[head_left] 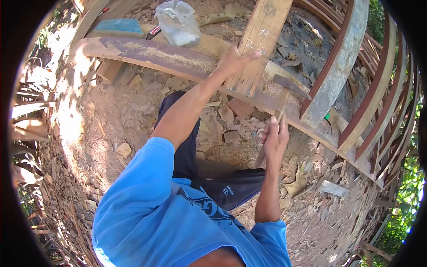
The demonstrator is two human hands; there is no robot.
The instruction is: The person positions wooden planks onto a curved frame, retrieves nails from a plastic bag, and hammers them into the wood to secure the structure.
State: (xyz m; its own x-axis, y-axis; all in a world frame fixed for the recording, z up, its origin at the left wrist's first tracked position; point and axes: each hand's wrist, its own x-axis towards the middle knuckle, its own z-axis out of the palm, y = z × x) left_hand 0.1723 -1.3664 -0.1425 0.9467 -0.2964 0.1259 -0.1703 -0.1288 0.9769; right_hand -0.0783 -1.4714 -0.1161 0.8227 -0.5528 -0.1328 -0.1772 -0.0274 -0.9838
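My left hand point(235, 61) grips a thick wooden board point(260, 33) with white writing on its face, thumb laid across the top. The board's near end rests over a long curved timber beam point(178, 60). In my right hand point(275, 135), fingers closed around the handle, is a hammer-like tool point(282, 107) with a long dark head set across it. That head tapers to a point on the right and overlaps the beam in this view, just right of the board.
A clear plastic bag point(179, 24) sits behind the beam, with a blue-painted piece point(118, 26) to its left. Curved slats point(336, 66) rise along the right. Wood chips and leaves cover the ground; a small wood block point(333, 188) lies at lower right.
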